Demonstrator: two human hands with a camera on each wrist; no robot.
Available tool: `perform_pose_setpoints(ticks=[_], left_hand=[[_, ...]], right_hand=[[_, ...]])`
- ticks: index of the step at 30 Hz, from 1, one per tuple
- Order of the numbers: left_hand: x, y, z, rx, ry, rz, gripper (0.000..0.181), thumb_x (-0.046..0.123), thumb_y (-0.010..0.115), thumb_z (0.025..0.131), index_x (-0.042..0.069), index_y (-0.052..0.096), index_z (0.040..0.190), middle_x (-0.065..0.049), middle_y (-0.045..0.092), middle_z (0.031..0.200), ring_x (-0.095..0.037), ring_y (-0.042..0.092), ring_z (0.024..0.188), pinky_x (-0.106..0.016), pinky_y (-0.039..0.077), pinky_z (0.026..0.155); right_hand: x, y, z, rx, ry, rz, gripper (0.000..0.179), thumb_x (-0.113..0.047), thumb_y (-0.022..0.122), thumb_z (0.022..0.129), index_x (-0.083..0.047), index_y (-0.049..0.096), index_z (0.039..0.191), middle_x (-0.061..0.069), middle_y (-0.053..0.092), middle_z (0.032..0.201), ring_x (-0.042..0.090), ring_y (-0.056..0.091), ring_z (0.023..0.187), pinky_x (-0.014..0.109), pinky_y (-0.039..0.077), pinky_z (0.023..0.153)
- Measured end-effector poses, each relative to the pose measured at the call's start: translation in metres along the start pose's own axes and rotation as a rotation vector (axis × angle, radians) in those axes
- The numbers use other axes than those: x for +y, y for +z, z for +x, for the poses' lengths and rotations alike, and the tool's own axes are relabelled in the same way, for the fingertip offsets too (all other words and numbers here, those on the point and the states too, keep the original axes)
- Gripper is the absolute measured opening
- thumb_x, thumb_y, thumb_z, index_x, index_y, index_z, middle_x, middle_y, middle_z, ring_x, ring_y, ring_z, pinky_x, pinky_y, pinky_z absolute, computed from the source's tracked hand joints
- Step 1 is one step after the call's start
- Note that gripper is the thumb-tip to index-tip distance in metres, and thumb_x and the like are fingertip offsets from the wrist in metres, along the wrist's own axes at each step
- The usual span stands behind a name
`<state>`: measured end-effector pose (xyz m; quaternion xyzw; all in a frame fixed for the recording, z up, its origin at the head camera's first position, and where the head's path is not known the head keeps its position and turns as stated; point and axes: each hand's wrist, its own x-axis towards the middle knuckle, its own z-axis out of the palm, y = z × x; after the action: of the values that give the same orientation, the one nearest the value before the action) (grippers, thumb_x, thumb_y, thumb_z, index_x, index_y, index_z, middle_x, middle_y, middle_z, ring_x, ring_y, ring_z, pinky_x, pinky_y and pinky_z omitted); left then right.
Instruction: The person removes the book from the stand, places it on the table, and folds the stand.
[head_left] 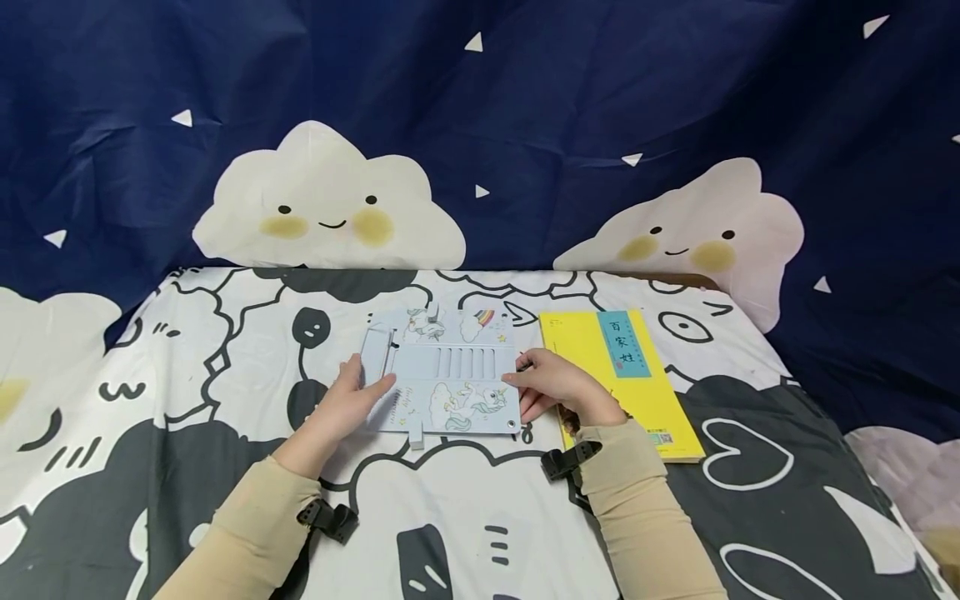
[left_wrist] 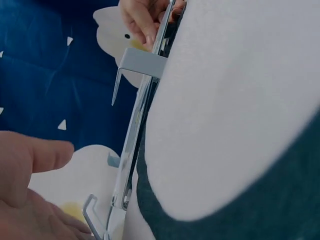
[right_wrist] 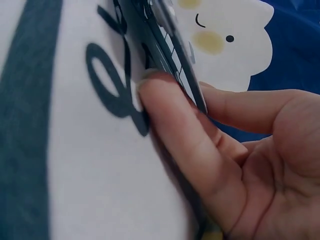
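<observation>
A pale blue folding book stand (head_left: 465,363) with unicorn and rainbow prints lies on the patterned cloth. Slots run across its middle, and a bent page clip (left_wrist: 142,62) juts from its near edge. At the stand's right edge, my right hand (head_left: 551,383) pinches the panel, thumb on top and fingers (right_wrist: 175,115) underneath. My left hand (head_left: 347,402) is by the left end, near a raised flap (head_left: 377,354). In the left wrist view its thumb is straight and apart from the fingers, whose tips are partly out of sight.
A yellow book (head_left: 660,396) with a blue title label lies just right of the stand, partly under my right forearm. The black-and-white cloth (head_left: 465,517) covers the table. Behind it hangs a dark blue curtain (head_left: 525,100) with clouds.
</observation>
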<state>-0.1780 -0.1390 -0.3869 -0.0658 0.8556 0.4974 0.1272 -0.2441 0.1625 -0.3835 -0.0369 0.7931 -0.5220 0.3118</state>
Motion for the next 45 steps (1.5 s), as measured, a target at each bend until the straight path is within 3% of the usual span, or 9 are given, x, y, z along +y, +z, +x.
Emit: perform_pose_setpoints(ticks=[6, 11, 19, 34, 45], left_hand=[[-0.002, 0.007, -0.001, -0.028, 0.092, 0.118, 0.085, 0.032, 0.050, 0.101, -0.018, 0.002, 0.150, -0.034, -0.009, 0.160, -0.048, -0.022, 0.147, -0.065, -0.014, 0.117], [0.000, 0.015, -0.006, -0.016, 0.166, 0.250, 0.085, 0.030, 0.054, 0.099, -0.024, 0.009, 0.146, -0.042, -0.004, 0.156, -0.053, -0.021, 0.145, -0.067, -0.011, 0.117], [0.003, 0.019, -0.012, 0.001, 0.166, 0.309, 0.086, 0.030, 0.056, 0.098, -0.026, 0.010, 0.145, -0.044, -0.009, 0.154, -0.056, -0.020, 0.144, -0.069, -0.009, 0.116], [-0.001, 0.016, -0.010, -0.082, 0.201, 0.454, 0.079, 0.041, 0.042, 0.105, -0.023, 0.019, 0.145, -0.040, -0.003, 0.157, -0.051, -0.016, 0.147, -0.072, -0.008, 0.115], [0.000, 0.012, -0.011, -0.162, 0.198, 0.418, 0.080, 0.048, 0.034, 0.105, -0.016, 0.015, 0.151, -0.036, -0.013, 0.158, -0.048, -0.024, 0.146, -0.070, -0.015, 0.113]], right_hand=[[0.002, 0.000, 0.001, -0.006, -0.004, 0.005, 0.022, -0.016, 0.055, 0.103, 0.003, 0.044, 0.108, 0.011, 0.067, 0.069, 0.016, 0.067, 0.052, 0.032, 0.059, 0.053], [0.001, 0.002, 0.002, 0.010, 0.008, -0.002, 0.022, -0.016, 0.055, 0.102, 0.002, 0.045, 0.109, 0.012, 0.067, 0.071, 0.016, 0.067, 0.053, 0.032, 0.060, 0.053], [0.002, 0.003, 0.005, 0.025, 0.003, -0.009, 0.023, -0.016, 0.055, 0.102, 0.002, 0.044, 0.110, 0.011, 0.067, 0.070, 0.016, 0.067, 0.052, 0.031, 0.059, 0.052], [0.001, 0.004, 0.002, 0.023, 0.003, -0.041, 0.022, -0.016, 0.054, 0.103, 0.001, 0.042, 0.109, 0.010, 0.066, 0.067, 0.014, 0.065, 0.051, 0.029, 0.058, 0.051], [0.002, 0.004, 0.003, 0.022, 0.001, -0.079, 0.019, -0.017, 0.054, 0.103, -0.001, 0.044, 0.104, 0.010, 0.065, 0.067, 0.016, 0.065, 0.050, 0.029, 0.058, 0.050]])
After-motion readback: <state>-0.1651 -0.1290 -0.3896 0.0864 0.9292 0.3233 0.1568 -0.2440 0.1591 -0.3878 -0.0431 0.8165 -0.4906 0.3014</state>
